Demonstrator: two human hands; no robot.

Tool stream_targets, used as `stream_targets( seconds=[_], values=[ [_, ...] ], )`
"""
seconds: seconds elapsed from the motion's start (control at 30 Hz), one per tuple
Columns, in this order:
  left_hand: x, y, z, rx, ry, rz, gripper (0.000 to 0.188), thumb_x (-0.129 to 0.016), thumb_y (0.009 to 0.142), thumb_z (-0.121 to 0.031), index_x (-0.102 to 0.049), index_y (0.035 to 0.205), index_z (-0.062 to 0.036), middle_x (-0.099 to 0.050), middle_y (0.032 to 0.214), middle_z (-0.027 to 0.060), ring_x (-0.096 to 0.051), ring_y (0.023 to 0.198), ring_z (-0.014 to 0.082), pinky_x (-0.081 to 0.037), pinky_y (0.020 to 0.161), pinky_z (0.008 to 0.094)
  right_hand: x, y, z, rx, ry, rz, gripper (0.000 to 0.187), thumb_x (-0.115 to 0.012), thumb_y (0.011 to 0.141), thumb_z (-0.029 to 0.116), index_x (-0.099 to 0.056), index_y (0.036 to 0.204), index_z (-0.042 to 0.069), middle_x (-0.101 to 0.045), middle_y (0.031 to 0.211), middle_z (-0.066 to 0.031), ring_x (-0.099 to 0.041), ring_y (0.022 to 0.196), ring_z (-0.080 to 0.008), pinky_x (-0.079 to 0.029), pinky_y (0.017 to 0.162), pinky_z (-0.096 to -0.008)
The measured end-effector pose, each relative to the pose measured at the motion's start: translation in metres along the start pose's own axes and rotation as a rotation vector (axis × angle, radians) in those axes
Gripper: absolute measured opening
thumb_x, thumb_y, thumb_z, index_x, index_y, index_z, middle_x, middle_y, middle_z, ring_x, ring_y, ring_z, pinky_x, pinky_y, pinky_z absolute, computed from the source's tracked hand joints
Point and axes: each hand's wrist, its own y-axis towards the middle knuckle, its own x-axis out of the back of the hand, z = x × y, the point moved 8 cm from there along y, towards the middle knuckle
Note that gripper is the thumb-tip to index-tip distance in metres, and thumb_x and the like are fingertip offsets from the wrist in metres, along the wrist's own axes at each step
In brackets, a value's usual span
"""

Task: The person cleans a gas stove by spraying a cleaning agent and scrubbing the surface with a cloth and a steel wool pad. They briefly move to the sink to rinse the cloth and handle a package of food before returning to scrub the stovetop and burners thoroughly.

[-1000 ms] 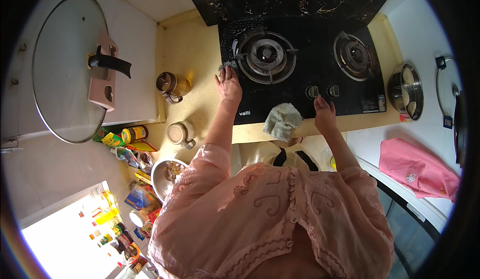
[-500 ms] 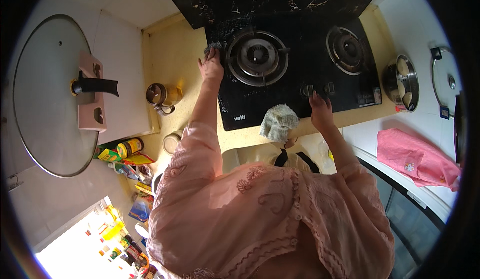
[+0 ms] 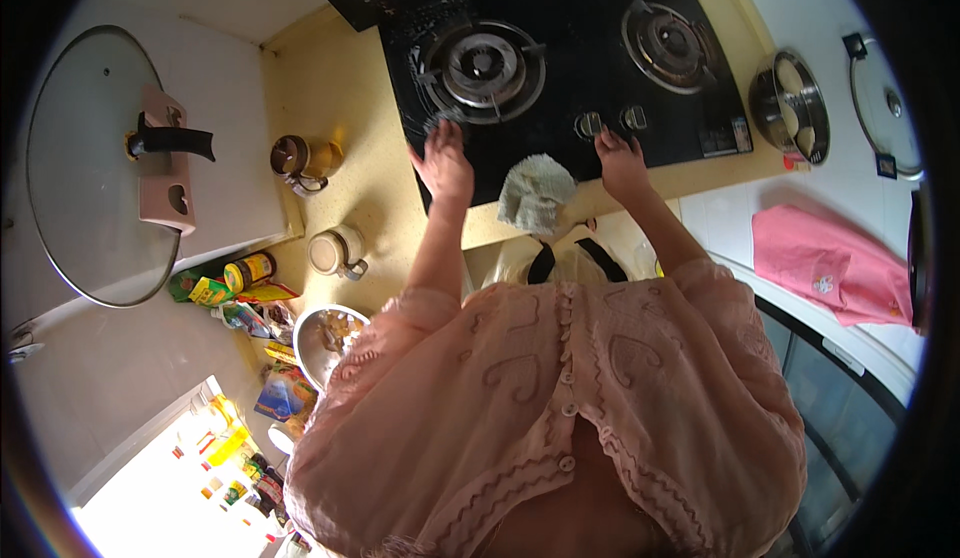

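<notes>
My left hand (image 3: 447,170) presses a grey scouring pad (image 3: 440,118) onto the black glass gas stove (image 3: 520,153), just in front of the left burner (image 3: 482,66). The fingers partly cover the pad. My right hand (image 3: 622,163) rests at the stove's front edge with its fingers stretched out. Its fingertips are beside the left control knob (image 3: 590,125); whether they touch it, I cannot tell. A second knob (image 3: 634,118) is just to the right. Between my hands a pale green-grey cloth (image 3: 537,193) lies crumpled over the front edge.
The right burner (image 3: 668,46) is farther back. A steel pot (image 3: 790,106) stands right of the stove. Left on the counter are a brown glass jug (image 3: 297,161), a lidded beige mug (image 3: 335,250) and a steel bowl (image 3: 328,338). A large glass lid (image 3: 90,178) hangs on the left wall.
My left hand has moved the scouring pad from the stove's left edge toward me, to the front of the left burner. The view has shifted; my right hand stays by the knobs.
</notes>
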Motion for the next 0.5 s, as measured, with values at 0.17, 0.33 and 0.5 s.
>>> stream_targets(
  seconds=[0.17,0.33,0.5],
  values=[
    [-0.003,0.002,0.009,-0.003,0.022,0.021,0.043,-0.042,0.077,-0.008,-0.05,0.118,-0.017,-0.043,0.129,-0.0039,-0.039,0.118,0.0148,-0.015,0.101,0.0546,0.005,-0.004,0.0,-0.002,0.051,-0.052,0.041,-0.045,0.077,0.009,-0.045,0.118,0.004,-0.042,0.127,-0.0046,-0.041,0.116,-0.0176,-0.031,0.095,-0.048],
    [-0.011,-0.026,-0.052,-0.142,-0.067,0.046,0.04,-0.045,0.076,-0.008,-0.053,0.114,-0.02,-0.045,0.127,-0.0052,-0.041,0.116,0.012,-0.013,0.1,0.057,0.001,-0.003,-0.003,0.056,0.034,-0.084,0.037,-0.043,0.078,0.01,-0.047,0.115,0.005,-0.047,0.121,-0.0053,-0.043,0.114,-0.0172,-0.031,0.095,-0.0486],
    [-0.006,-0.024,-0.024,0.059,-0.006,0.067,0.04,-0.048,0.08,-0.011,-0.052,0.116,-0.0264,-0.044,0.127,-0.009,-0.042,0.116,0.0121,-0.013,0.099,0.0598,0.011,-0.005,0.001,0.19,0.052,-0.132,0.022,-0.047,0.079,0.015,-0.056,0.097,0.01,-0.057,0.104,-0.0027,-0.051,0.101,-0.0168,-0.035,0.09,-0.0446]
  ],
)
